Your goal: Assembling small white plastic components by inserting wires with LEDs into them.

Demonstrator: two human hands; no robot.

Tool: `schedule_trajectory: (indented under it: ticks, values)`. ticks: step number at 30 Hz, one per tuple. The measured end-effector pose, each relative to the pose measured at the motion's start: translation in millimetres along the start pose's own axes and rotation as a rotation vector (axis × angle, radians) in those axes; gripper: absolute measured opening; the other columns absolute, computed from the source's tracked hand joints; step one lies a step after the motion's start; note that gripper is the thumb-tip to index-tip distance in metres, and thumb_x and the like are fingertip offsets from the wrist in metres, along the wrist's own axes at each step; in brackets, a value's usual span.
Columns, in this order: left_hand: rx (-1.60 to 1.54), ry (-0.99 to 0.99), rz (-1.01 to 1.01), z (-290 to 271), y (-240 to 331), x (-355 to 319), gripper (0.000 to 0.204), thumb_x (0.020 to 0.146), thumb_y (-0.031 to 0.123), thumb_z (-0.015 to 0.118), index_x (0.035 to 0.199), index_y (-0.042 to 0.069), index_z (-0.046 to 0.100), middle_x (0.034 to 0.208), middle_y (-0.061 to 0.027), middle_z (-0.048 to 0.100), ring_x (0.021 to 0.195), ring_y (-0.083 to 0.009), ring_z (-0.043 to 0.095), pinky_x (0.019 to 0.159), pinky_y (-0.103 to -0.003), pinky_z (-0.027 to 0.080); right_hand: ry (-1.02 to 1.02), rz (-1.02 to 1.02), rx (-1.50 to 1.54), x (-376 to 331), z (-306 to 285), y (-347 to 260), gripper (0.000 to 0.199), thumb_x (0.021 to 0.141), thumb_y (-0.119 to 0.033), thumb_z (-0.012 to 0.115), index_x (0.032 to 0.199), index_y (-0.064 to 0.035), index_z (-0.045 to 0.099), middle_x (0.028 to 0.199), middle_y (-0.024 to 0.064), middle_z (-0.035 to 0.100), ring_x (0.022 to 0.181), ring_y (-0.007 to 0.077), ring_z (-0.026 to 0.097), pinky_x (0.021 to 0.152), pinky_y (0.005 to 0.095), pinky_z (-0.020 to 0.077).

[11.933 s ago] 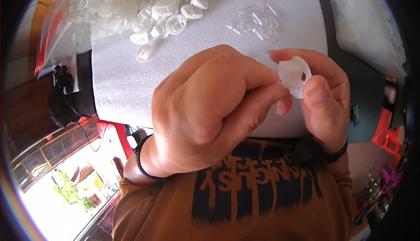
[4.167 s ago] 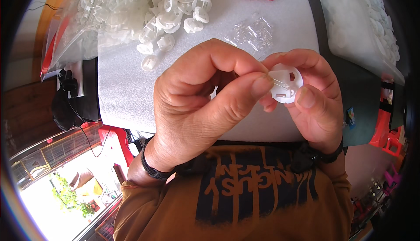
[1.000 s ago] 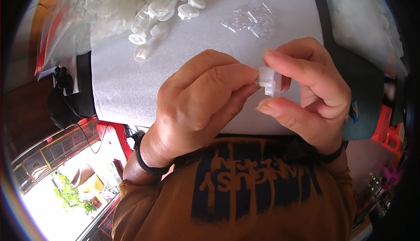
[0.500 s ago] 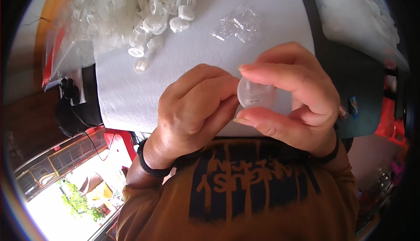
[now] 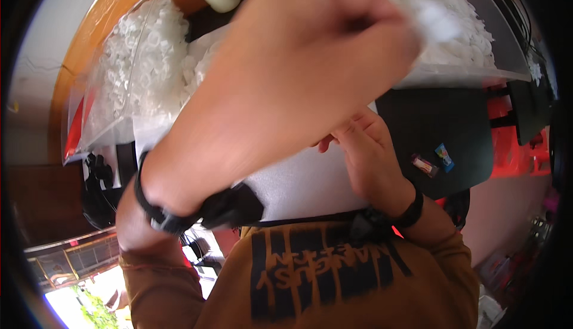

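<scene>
My left hand is raised close to the camera, blurred, and stretches toward the upper right. Its fingers pinch a small white plastic part above a clear bag of white plastic parts. Lower down, my right hand rests over the white foam sheet; its fingertips are hidden behind my left hand, so what it holds does not show. Each wrist wears a black band.
A second clear bag of white plastic parts lies at the left on the wooden table edge. To the right sits a black mat with small stickers. Red furniture shows at the far right.
Both hands held a small clear-white part together in front of my chest. Now my left hand has swung up and to the right with a white part, and the view has tilted toward the table.
</scene>
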State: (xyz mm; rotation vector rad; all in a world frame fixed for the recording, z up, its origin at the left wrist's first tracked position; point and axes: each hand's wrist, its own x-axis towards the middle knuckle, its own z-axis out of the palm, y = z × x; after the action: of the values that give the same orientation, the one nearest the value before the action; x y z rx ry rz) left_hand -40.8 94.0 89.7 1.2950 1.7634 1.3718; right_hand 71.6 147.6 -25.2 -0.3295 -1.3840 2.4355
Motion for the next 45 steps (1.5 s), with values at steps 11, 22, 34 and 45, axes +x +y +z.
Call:
schedule_trajectory:
  ticks: [11,22,34,45]
  values:
    - [0.310,0.043,-0.311,-67,-65,-49,0.019,0.085,0.013,0.052,0.097,0.001,0.061,0.078,-0.0039,0.061,0.058,-0.0053,0.048,0.051,-0.018,0.039,-0.024,0.060,-0.155,5,5,-2,0.022,0.087,-0.018,0.053,0.104,-0.0038,0.058,0.085,0.0033,0.059,0.074,0.0082,0.052,0.067,0.0212,0.0407]
    - [1.205,0.105,-0.170,-67,-120,-83,0.015,0.077,0.010,0.059,0.090,0.003,0.058,0.085,-0.0115,0.057,0.068,-0.0276,0.056,0.062,-0.032,0.046,0.036,0.105,-0.238,7,0,9,0.021,0.087,-0.017,0.054,0.103,-0.0038,0.058,0.083,0.0033,0.060,0.071,0.0084,0.052,0.067,0.0209,0.0411]
    - [-0.292,0.079,-0.627,-39,-65,-99,0.015,0.084,0.011,0.053,0.091,0.000,0.060,0.069,-0.0011,0.056,0.058,-0.0025,0.044,0.050,-0.016,0.033,-0.105,0.263,-0.090,10,7,9,0.030,0.090,-0.023,0.048,0.108,0.0004,0.054,0.090,0.0063,0.060,0.073,0.0111,0.055,0.067,0.0242,0.0432]
    - [-0.115,0.160,-0.475,-16,-76,-90,0.013,0.083,0.012,0.054,0.091,0.002,0.057,0.069,0.0013,0.054,0.060,-0.0017,0.044,0.051,-0.015,0.034,-0.119,0.426,0.098,9,0,3,0.033,0.092,-0.023,0.040,0.109,0.0029,0.052,0.092,0.0107,0.061,0.077,0.0173,0.060,0.068,0.0292,0.0484]
